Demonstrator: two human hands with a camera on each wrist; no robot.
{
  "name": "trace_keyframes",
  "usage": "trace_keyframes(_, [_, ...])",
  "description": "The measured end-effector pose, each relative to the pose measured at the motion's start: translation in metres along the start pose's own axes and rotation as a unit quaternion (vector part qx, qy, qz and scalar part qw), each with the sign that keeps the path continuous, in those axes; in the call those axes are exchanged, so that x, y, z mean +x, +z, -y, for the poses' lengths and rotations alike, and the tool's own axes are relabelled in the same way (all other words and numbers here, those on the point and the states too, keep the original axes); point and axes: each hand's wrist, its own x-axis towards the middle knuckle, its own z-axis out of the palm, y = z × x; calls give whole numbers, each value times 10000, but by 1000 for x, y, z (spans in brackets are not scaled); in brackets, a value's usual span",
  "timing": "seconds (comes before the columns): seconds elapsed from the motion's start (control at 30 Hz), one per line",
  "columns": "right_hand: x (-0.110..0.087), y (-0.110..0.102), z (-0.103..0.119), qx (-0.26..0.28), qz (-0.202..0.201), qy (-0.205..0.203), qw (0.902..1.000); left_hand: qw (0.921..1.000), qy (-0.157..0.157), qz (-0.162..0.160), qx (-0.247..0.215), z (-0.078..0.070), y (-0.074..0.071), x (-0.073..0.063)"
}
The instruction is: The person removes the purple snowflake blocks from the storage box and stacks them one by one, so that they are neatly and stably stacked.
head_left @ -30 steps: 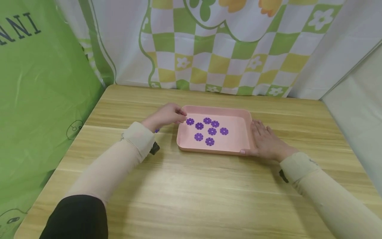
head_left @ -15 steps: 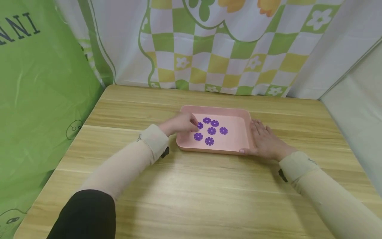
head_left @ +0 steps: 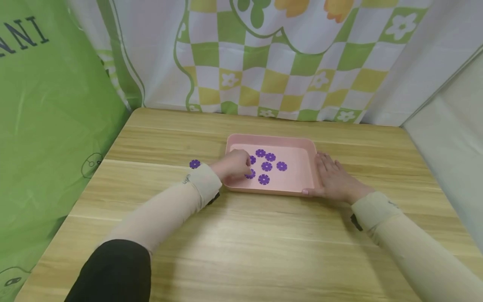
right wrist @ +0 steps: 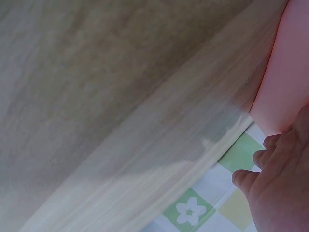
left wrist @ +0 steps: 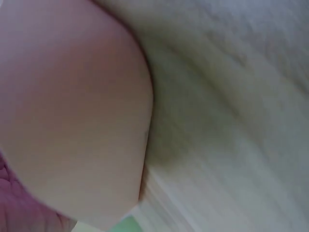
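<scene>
I read the step in hand as picking out 1 of the purple notched discs (head_left: 266, 166) from the pink tray (head_left: 296, 182). From where I sit, the next move calls for a firm pinch on the rim of a single disc, then a straight lift that clears the tray's left wall without dragging its neighbours.

7 discs show inside the tray, mostly between its far edge and near edge on the left half; 2 of these are partly covered by fingers. 1 more, the loose disc (head_left: 194, 164), lies flat on the table (head_left: 264, 251), outside the tray's left edge and just beside the left cuff (head_left: 205, 180).

I have the left hand (head_left: 235, 162) reaching in over the tray's left edge, knuckles up, fingers bent down toward the disc at the near left (head_left: 250, 174). The fingertips are hidden, in the left wrist view too, so I cannot tell whether they pinch anything.

The right hand (head_left: 336, 178) grips nothing: its fingers are extended along the outside of the tray's right edge, thumb at the near right corner. I judge that it steadies the tray.
</scene>
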Motion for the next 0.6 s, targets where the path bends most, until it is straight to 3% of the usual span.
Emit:
trace_keyframes(0.2, [-1,1,-2,-76,-57,-31,10000,9995,48,-6,299,-5,6,1])
trace_keyframes(0.6, [-1,0,0,-78,-29,-13,10000,9990,185,43,407,-4,10,2])
